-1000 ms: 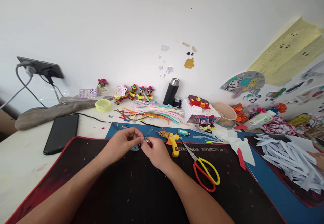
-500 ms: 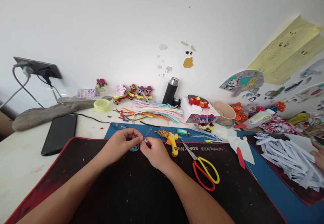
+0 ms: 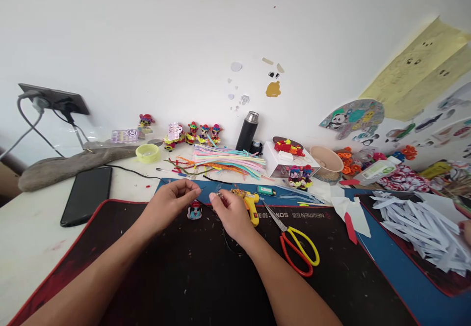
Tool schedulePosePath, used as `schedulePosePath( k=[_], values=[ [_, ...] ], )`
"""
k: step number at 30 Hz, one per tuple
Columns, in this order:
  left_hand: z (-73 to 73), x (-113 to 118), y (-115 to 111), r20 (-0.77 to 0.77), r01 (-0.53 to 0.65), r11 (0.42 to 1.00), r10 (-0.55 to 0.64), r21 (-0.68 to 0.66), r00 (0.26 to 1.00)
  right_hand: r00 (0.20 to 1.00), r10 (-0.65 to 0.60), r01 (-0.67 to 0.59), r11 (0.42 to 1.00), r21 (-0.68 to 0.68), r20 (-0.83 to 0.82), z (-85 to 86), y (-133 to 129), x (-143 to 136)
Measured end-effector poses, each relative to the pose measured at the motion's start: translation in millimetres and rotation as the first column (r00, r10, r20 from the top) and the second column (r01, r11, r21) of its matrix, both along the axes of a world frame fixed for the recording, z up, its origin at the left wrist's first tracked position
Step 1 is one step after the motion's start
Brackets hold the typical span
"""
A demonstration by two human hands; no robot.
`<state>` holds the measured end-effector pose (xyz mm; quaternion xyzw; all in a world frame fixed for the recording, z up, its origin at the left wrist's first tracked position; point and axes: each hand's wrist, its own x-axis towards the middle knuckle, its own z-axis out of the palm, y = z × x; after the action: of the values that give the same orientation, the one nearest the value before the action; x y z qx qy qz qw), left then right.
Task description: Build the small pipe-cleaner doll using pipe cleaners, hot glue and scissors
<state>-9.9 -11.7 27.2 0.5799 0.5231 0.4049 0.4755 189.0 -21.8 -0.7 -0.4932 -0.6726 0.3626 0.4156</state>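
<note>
In the head view my left hand (image 3: 176, 199) is closed in a pinch, with a thin dark strand (image 3: 203, 187) poking out past its fingertips. My right hand (image 3: 231, 213), also pinched, has a small brownish bit at its fingertips, too small to name. Below the right hand a dark thin cord (image 3: 231, 251) loops on the black mat (image 3: 184, 277). Just under my left fingertips lies a small blue-and-red figure (image 3: 195, 211). A yellow hot glue gun (image 3: 252, 208) is partly hidden behind the right hand.
Scissors (image 3: 294, 247) with red and yellow handles lie right of my arm. Behind are a bundle of pastel pipe cleaners (image 3: 228, 158), a black thermos (image 3: 247, 132) and small figures (image 3: 205, 133). A phone (image 3: 87, 196) lies left. White paper strips (image 3: 423, 230) and another person's hand (image 3: 466, 230) are far right.
My hands have moved apart, leaving a gap between the fingertips. The small blue-and-red figure now shows more fully below the left hand, and the right hand has shifted slightly right.
</note>
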Motion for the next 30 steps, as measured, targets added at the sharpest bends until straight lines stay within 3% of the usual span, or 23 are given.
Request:
schedulePosePath(
  k=[7, 12, 18, 24, 30],
  values=[
    [-3.9, 0, 1, -0.02, 0.008, 1.0, -0.008, -0.004, 1.0, 0.991, -0.129, 0.127, 0.991, 0.05, 0.028, 4.5, 17, 22],
    [-8.5, 0, 3, -0.028, 0.018, 1.0, -0.018, -0.007, 0.999, 0.953, -0.12, 0.091, 0.989, 0.117, 0.277, 5.5, 16, 22],
    [-10.2, 0, 3, -0.041, 0.03, 1.0, -0.03, 0.007, 0.999, 0.832, -0.059, 0.01, 0.996, 0.091, 0.551, 2.8, 15, 20],
    [-5.6, 2, 0, -0.083, 0.055, 0.998, -0.055, 0.0, 0.995, 0.791, -0.031, -0.026, 0.996, 0.083, 0.612, 2.2, 15, 19],
    [-6.0, 4, 0, -0.105, 0.064, 0.998, -0.061, 0.021, 0.993, 0.784, -0.109, 0.021, 0.989, 0.15, 0.611, -2.3, 18, 20]
  ],
)
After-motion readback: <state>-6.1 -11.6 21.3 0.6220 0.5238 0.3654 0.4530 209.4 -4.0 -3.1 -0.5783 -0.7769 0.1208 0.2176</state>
